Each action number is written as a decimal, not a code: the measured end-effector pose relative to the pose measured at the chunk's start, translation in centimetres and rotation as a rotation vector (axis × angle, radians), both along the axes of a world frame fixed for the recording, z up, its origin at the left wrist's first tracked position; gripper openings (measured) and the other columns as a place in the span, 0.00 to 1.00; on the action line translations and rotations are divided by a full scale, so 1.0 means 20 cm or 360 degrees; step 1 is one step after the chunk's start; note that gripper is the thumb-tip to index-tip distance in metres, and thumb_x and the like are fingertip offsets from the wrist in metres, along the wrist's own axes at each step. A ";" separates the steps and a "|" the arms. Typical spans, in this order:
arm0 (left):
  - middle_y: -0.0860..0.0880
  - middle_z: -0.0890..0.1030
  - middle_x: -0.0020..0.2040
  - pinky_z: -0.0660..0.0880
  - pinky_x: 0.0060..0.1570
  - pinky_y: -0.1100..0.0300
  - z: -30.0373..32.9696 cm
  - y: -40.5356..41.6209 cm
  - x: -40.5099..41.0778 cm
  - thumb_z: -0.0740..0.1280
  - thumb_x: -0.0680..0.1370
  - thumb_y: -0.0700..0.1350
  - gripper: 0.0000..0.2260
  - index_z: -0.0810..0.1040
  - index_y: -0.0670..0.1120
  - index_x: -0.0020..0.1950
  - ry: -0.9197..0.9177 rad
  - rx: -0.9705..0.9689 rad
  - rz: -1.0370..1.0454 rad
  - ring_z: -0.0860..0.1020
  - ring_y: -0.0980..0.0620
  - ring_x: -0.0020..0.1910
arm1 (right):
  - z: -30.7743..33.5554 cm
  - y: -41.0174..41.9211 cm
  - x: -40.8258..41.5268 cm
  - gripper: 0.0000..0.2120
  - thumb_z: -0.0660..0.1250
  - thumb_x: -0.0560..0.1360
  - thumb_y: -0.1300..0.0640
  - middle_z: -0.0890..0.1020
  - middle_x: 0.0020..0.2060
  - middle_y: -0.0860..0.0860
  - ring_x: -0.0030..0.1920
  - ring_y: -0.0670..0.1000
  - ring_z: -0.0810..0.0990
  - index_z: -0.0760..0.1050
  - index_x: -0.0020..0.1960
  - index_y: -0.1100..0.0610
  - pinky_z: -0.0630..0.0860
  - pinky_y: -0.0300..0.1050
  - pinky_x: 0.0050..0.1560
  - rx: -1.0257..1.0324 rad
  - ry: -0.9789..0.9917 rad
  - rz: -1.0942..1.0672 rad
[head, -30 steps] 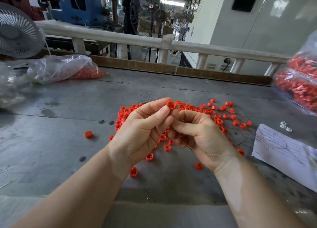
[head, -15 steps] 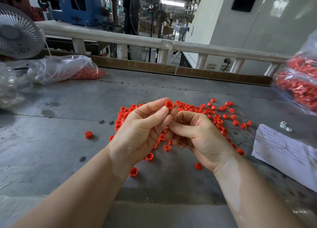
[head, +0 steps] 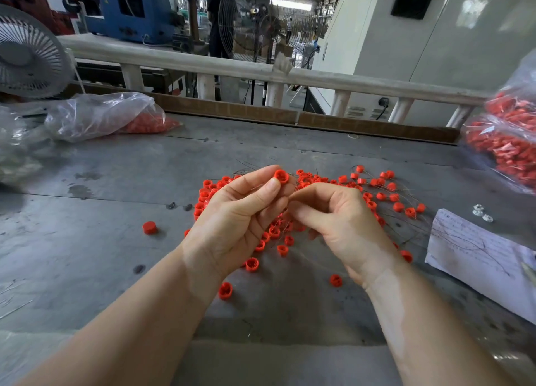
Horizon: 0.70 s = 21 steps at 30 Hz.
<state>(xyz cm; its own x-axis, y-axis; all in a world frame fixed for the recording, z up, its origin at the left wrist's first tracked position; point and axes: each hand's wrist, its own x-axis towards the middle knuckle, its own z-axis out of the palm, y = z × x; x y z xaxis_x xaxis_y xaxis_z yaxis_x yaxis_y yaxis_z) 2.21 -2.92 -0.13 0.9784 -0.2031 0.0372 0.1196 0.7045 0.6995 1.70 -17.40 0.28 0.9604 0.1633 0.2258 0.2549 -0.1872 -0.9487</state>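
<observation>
head view: the threading step is judged to be in hand. a cap is pinched between thumb and forefinger of the left hand, raised above the table, at the fingertips. the right hand is curled just beside it, thumb and forefinger closed on what appears to be a thin wire, barely resolved. next, the wire end is to be aligned with the cap and fed through; fine aim is required. the pile lies behind both hands.

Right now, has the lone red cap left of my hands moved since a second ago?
No. The lone red cap sits unmoved, left of the dark spots.
</observation>
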 end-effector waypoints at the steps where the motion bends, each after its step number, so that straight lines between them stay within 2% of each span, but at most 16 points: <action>1: 0.45 0.84 0.37 0.78 0.33 0.68 0.00 0.00 0.00 0.67 0.65 0.36 0.08 0.85 0.44 0.37 0.0012 0.0004 0.0016 0.83 0.55 0.36 | 0.01 -0.02 0.01 0.08 0.70 0.72 0.64 0.82 0.30 0.46 0.31 0.38 0.77 0.80 0.37 0.53 0.69 0.27 0.29 -0.0006 -0.0034 -0.0129; 4: 0.46 0.84 0.37 0.78 0.32 0.68 -0.01 0.00 0.01 0.67 0.65 0.36 0.07 0.85 0.43 0.36 0.0063 0.0024 0.0042 0.83 0.55 0.36 | 0.01 -0.09 0.04 0.10 0.70 0.71 0.64 0.82 0.31 0.47 0.33 0.40 0.78 0.79 0.36 0.51 0.73 0.30 0.34 -0.0231 -0.0221 -0.0594; 7: 0.46 0.84 0.37 0.78 0.32 0.67 -0.02 0.00 0.02 0.68 0.64 0.36 0.07 0.85 0.44 0.36 0.0115 0.0075 0.0045 0.83 0.55 0.37 | 0.00 -0.13 0.05 0.11 0.70 0.71 0.65 0.80 0.33 0.45 0.32 0.43 0.78 0.77 0.36 0.50 0.74 0.37 0.38 -0.0636 -0.0267 -0.0817; 10: 0.47 0.84 0.37 0.78 0.32 0.66 -0.03 0.00 0.02 0.68 0.64 0.37 0.07 0.85 0.45 0.37 0.0124 0.0106 0.0040 0.83 0.55 0.37 | -0.01 -0.14 0.04 0.11 0.70 0.71 0.64 0.80 0.31 0.43 0.30 0.41 0.78 0.77 0.36 0.49 0.74 0.39 0.36 -0.0992 -0.0143 -0.0831; 14: 0.47 0.84 0.37 0.78 0.32 0.66 -0.04 0.00 0.02 0.69 0.64 0.37 0.07 0.86 0.45 0.37 0.0123 0.0105 0.0020 0.83 0.55 0.37 | 0.01 -0.13 0.02 0.07 0.72 0.69 0.62 0.83 0.35 0.49 0.38 0.54 0.82 0.78 0.38 0.51 0.79 0.53 0.47 -0.1223 0.0142 -0.0686; 17: 0.47 0.84 0.37 0.78 0.33 0.65 -0.04 0.00 0.02 0.69 0.64 0.38 0.08 0.86 0.46 0.37 0.0116 0.0115 -0.0003 0.84 0.55 0.38 | 0.03 -0.13 0.00 0.07 0.73 0.69 0.61 0.84 0.36 0.49 0.43 0.55 0.82 0.78 0.39 0.50 0.76 0.56 0.53 -0.1276 0.0193 -0.0653; 21: 0.47 0.85 0.38 0.79 0.33 0.65 -0.04 0.01 0.02 0.69 0.64 0.38 0.07 0.86 0.47 0.38 0.0122 0.0137 -0.0037 0.84 0.55 0.39 | 0.03 -0.13 0.01 0.08 0.70 0.71 0.62 0.83 0.32 0.49 0.38 0.53 0.82 0.78 0.38 0.51 0.76 0.56 0.52 -0.1201 0.0138 -0.0708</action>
<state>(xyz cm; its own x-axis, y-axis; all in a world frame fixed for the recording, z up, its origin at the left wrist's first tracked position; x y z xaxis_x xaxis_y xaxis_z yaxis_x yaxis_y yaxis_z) 2.60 -2.81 -0.86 0.9727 -0.2250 -0.0559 0.1906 0.6387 0.7455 1.88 -20.01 0.83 0.9792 -0.1539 0.1323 -0.0579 -0.8367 -0.5446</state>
